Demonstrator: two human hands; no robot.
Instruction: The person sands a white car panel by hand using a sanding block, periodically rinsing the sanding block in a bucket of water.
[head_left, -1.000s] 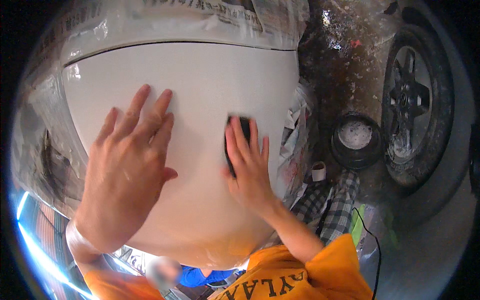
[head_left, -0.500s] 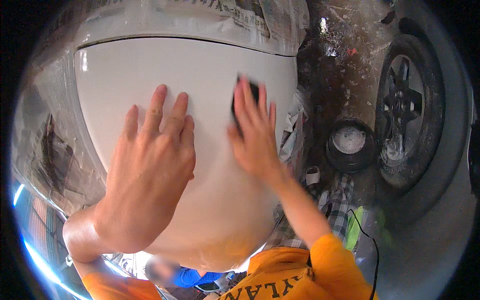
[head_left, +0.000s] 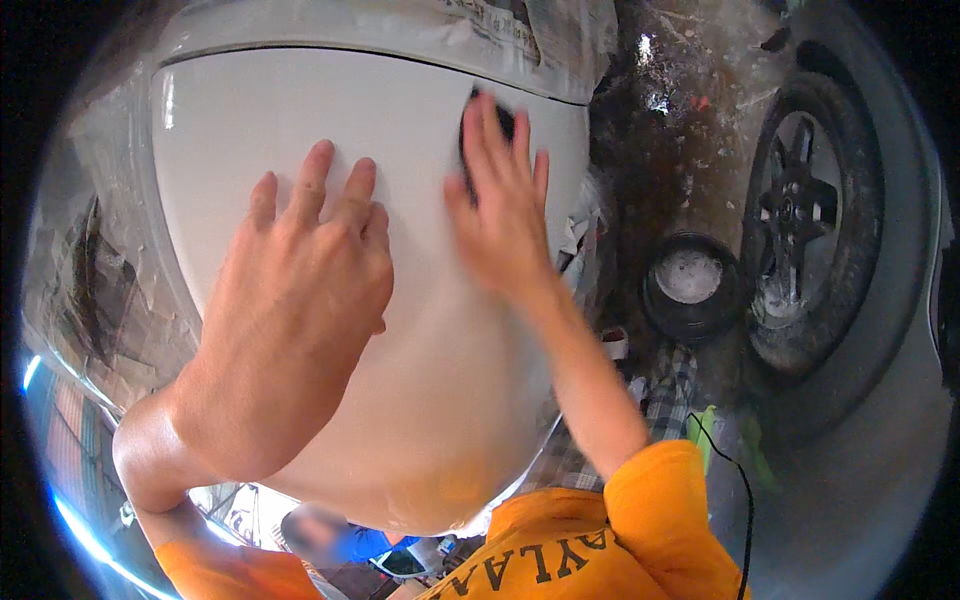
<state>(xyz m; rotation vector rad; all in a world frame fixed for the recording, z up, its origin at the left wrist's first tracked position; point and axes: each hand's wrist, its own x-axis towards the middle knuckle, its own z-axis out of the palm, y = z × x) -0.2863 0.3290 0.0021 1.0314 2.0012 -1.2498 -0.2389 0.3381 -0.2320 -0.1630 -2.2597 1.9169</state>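
A smooth white car body panel (head_left: pixel 300 110) fills the middle of the view. My left hand (head_left: pixel 300 270) rests on it, fingers spread and fairly flat, holding nothing. To the right, my right hand (head_left: pixel 500 205) presses a dark, flat black pad (head_left: pixel 468 135) against the panel. Its fingers lie over the pad and hide most of it, and the thumb sits at the near left side. Some motion blur softens this hand. A narrow dark seam runs along the panel's far edge, just beyond the pad.
Cloudy plastic sheeting (head_left: pixel 80 180) and paper cover the surfaces around the panel. On the right, a black bucket (head_left: pixel 690 325) of foamy liquid stands on the wet floor (head_left: pixel 680 170), beside a car wheel (head_left: pixel 815 220). A black cable (head_left: pixel 745 490) hangs nearby. Another person in blue (head_left: pixel 365 543) is at the bottom.
My right hand and the pad have moved away from me, toward the panel's far seam. My left hand keeps its place on the panel, while the whole view has shifted slightly.
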